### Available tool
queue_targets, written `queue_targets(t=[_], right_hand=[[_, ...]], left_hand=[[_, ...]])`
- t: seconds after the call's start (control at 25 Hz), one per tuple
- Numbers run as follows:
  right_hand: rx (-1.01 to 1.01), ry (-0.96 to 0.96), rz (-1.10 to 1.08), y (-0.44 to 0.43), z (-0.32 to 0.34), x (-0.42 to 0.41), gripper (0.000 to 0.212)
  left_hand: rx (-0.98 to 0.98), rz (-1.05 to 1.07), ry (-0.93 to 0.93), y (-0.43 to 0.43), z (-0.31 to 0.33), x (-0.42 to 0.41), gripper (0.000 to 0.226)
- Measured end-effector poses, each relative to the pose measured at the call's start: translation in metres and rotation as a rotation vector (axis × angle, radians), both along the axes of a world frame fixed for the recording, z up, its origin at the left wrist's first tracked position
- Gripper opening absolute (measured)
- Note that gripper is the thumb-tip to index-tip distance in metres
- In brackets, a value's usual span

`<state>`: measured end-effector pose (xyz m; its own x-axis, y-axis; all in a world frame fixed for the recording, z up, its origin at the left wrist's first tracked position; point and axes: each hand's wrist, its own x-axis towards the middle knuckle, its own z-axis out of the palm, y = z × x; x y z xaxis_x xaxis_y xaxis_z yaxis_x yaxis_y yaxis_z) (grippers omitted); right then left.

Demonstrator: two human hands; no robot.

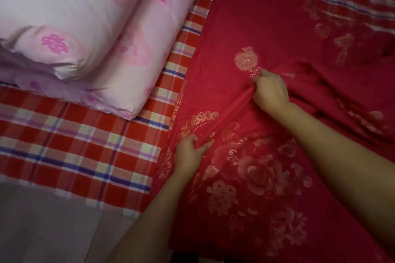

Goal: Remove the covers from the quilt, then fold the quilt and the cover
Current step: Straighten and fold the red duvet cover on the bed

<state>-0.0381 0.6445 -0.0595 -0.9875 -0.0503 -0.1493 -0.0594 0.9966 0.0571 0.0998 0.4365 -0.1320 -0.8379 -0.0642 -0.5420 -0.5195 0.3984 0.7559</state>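
Observation:
A red cover [267,34] with pale floral and character prints lies spread over the right half of the bed. A raised ridge of its fabric runs diagonally between my hands. My left hand [191,151] pinches the lower end of that ridge. My right hand [270,90] grips the upper end, fingers curled into the cloth. A folded pink quilt [89,28] with darker pink motifs sits in a thick stack at the upper left, apart from both hands.
A red plaid bed sheet [81,151] covers the mattress under both pieces. The bed's edge and a grey floor [42,230] show at the lower left. Wrinkled folds of the red cover [350,96] bunch at the right.

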Motion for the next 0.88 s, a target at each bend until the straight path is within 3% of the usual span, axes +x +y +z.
queue_targets(t=[0.08, 0.2, 0.36, 0.6, 0.64, 0.72, 0.8, 0.88], right_hand=[[-0.113, 0.094, 0.029, -0.03, 0.005, -0.018, 0.028], [-0.161, 0.08, 0.078, -0.079, -0.015, -0.04, 0.029], [-0.144, 0.079, 0.101, -0.103, -0.037, -0.062, 0.029], [-0.121, -0.137, 0.092, -0.106, -0.089, -0.079, 0.031], [-0.176, -0.159, 0.067, -0.105, -0.091, -0.081, 0.031], [-0.322, -0.164, 0.044, -0.101, -0.084, -0.079, 0.036], [-0.497, -0.136, 0.095, -0.089, -0.072, -0.064, 0.047], [-0.666, -0.084, 0.154, -0.058, -0.061, -0.031, 0.05]], left_hand=[[-0.111, 0.018, 0.123, -0.013, 0.005, 0.0, 0.037], [-0.276, 0.025, 0.137, -0.031, -0.001, 0.005, 0.051], [-0.355, 0.104, 0.209, -0.05, -0.01, -0.005, 0.043], [-0.496, -0.058, -0.048, -0.057, -0.024, -0.026, 0.037], [-0.563, -0.035, -0.017, -0.05, -0.02, -0.025, 0.032], [-0.636, 0.02, 0.282, -0.03, -0.006, -0.025, 0.03], [-0.566, -0.092, 0.459, -0.004, 0.005, -0.035, 0.035], [-0.504, -0.193, 0.233, 0.022, 0.007, -0.054, 0.052]])
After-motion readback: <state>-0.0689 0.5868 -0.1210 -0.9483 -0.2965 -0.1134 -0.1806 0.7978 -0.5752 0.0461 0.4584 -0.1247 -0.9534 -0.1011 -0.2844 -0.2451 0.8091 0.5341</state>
